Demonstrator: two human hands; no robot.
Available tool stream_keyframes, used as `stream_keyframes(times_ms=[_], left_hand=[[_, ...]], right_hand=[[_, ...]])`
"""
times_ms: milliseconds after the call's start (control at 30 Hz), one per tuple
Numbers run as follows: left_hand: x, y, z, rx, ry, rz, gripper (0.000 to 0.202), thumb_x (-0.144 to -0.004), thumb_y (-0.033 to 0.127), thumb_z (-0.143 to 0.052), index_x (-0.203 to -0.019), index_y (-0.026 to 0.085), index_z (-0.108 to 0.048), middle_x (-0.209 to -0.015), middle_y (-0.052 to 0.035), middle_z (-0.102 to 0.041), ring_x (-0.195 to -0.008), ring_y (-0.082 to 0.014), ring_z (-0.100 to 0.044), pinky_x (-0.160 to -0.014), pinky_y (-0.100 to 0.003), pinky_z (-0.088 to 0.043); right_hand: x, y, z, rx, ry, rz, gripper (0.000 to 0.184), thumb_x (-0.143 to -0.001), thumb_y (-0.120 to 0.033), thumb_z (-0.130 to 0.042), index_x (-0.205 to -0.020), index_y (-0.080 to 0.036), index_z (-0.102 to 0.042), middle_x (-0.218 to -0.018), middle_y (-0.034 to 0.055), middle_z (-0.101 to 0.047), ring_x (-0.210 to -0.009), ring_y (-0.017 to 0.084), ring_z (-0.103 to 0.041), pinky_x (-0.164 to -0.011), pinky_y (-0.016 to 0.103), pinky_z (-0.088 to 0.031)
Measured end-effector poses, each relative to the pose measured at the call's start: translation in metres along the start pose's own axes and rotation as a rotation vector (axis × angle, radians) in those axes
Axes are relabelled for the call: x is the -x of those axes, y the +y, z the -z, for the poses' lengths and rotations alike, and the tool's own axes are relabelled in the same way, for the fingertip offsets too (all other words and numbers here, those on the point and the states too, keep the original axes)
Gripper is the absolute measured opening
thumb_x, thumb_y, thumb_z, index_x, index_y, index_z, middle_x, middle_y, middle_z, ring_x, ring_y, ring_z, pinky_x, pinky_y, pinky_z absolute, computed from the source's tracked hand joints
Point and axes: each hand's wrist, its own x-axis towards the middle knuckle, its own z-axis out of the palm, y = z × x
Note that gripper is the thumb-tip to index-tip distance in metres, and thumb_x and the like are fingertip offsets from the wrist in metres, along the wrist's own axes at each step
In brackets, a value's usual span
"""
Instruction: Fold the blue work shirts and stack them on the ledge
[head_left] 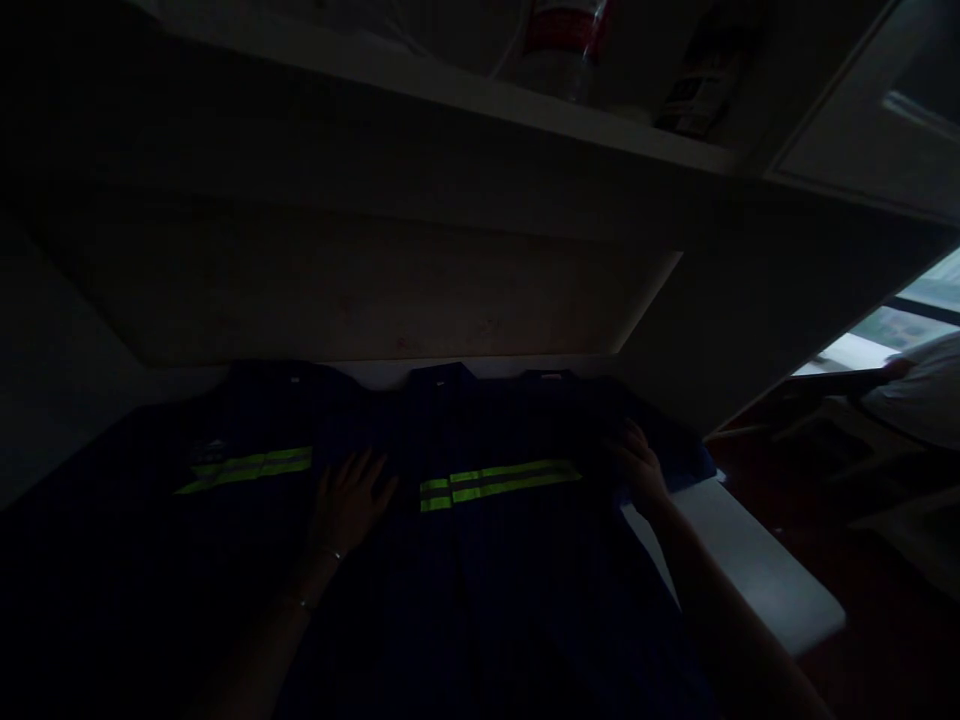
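In the dim head view, a dark blue work jacket (pixel 495 560) with a yellow-green reflective band lies spread over a white surface (pixel 750 560). Another dark blue jacket (pixel 247 430) with a similar band lies to its left. My left hand (pixel 352 500) rests flat with fingers spread between the two bands, a thin bracelet on its wrist. Over at the right side of the spread jacket, my right hand (pixel 637 465) has its fingers bent together at the dark cloth. Darkness hides the fine detail of its fingertips.
Above runs a pale shelf (pixel 450 90) holding a bottle with a red label (pixel 566 40) and a dark container (pixel 697 85). A panel (pixel 412 290) backs the surface. At far right, a person in light clothing (pixel 926 390) is near a bright window (pixel 892 330).
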Motion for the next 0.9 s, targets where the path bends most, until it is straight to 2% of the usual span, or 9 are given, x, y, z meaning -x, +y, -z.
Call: stream_keyframes(times_ms=[67,167,233,333,400,567,667,767,900], left_hand=[[0.001,0.0,0.0,0.004,0.013,-0.002,0.054,-0.094,0.053,-0.037,-0.138,0.026,-0.052,-0.151,-0.0095,-0.046,-0.138,-0.0311,-0.041,-0.114,-0.058,-0.024],[0.001,0.0,-0.003,0.007,0.04,-0.001,0.053,-0.095,0.053,-0.036,-0.137,0.026,-0.054,-0.15,-0.0094,-0.047,-0.138,-0.0306,-0.041,-0.114,-0.058,-0.023],[0.001,0.0,-0.004,0.013,0.052,0.001,0.053,-0.095,0.053,-0.036,-0.137,0.027,-0.054,-0.15,-0.0089,-0.047,-0.138,-0.0304,-0.041,-0.114,-0.058,-0.023],[0.001,0.0,-0.005,0.023,0.051,0.001,0.053,-0.095,0.054,-0.036,-0.137,0.028,-0.053,-0.15,-0.0084,-0.047,-0.138,-0.03,-0.041,-0.114,-0.057,-0.024],[0.001,0.0,-0.004,0.023,0.046,0.01,0.052,-0.095,0.054,-0.036,-0.137,0.028,-0.053,-0.15,-0.0082,-0.048,-0.138,-0.0301,-0.041,-0.114,-0.057,-0.025],[0.001,0.001,0.0,0.02,0.031,0.017,0.053,-0.094,0.054,-0.037,-0.137,0.027,-0.054,-0.15,-0.0084,-0.047,-0.138,-0.0304,-0.041,-0.115,-0.056,-0.025],[0.002,-0.001,-0.002,0.017,0.033,0.01,0.053,-0.095,0.054,-0.036,-0.137,0.028,-0.054,-0.15,-0.0086,-0.047,-0.137,-0.0305,-0.042,-0.115,-0.057,-0.025],[-0.001,-0.001,-0.002,0.026,0.018,0.014,0.053,-0.095,0.053,-0.037,-0.139,0.028,-0.052,-0.151,-0.009,-0.046,-0.139,-0.0309,-0.04,-0.115,-0.058,-0.023],[-0.001,0.009,0.019,0.124,-0.035,0.054,0.052,-0.095,0.047,-0.037,-0.134,0.018,-0.056,-0.151,-0.0151,-0.044,-0.137,-0.0334,-0.041,-0.114,-0.061,-0.025]], right_hand=[[0.016,-0.025,-0.016,0.076,-0.36,0.116,0.038,-0.072,-0.056,-0.07,-0.083,-0.019,-0.072,-0.153,0.0075,-0.041,-0.135,0.034,-0.04,-0.108,0.043,-0.037],[0.034,-0.051,-0.038,0.129,-0.796,0.167,0.039,-0.081,-0.058,-0.063,-0.085,-0.022,-0.076,-0.141,0.0075,-0.055,-0.132,0.033,-0.045,-0.112,0.048,-0.032],[0.033,-0.053,-0.054,0.089,-0.739,0.156,0.044,-0.085,-0.06,-0.057,-0.1,-0.023,-0.074,-0.133,0.0074,-0.062,-0.124,0.031,-0.053,-0.109,0.047,-0.037],[0.013,-0.039,-0.083,0.129,-0.318,0.252,0.055,-0.088,-0.064,-0.048,-0.117,-0.021,-0.067,-0.13,0.0094,-0.063,-0.123,0.027,-0.054,-0.109,0.043,-0.038],[0.0,-0.026,-0.106,0.278,-0.198,0.33,0.059,-0.093,-0.06,-0.038,-0.129,-0.018,-0.06,-0.137,0.0127,-0.057,-0.128,0.026,-0.05,-0.112,0.044,-0.035],[0.002,0.001,-0.156,0.857,-0.416,0.359,0.053,-0.098,-0.048,-0.032,-0.147,-0.03,-0.041,-0.159,0.0039,-0.03,-0.145,0.033,-0.024,-0.112,0.07,-0.006],[0.012,0.006,-0.166,0.989,-0.481,0.37,0.052,-0.099,-0.049,-0.03,-0.147,-0.031,-0.041,-0.162,0.0026,-0.022,-0.147,0.035,-0.018,-0.109,0.075,0.0],[0.016,-0.002,-0.16,0.902,-0.456,0.356,0.051,-0.099,-0.045,-0.03,-0.145,-0.027,-0.043,-0.158,0.0064,-0.034,-0.143,0.032,-0.029,-0.112,0.07,-0.007],[0.039,-0.014,-0.128,0.53,-0.301,0.238,0.049,-0.095,-0.043,-0.036,-0.131,-0.016,-0.056,-0.135,0.0145,-0.059,-0.123,0.027,-0.054,-0.11,0.048,-0.036]])
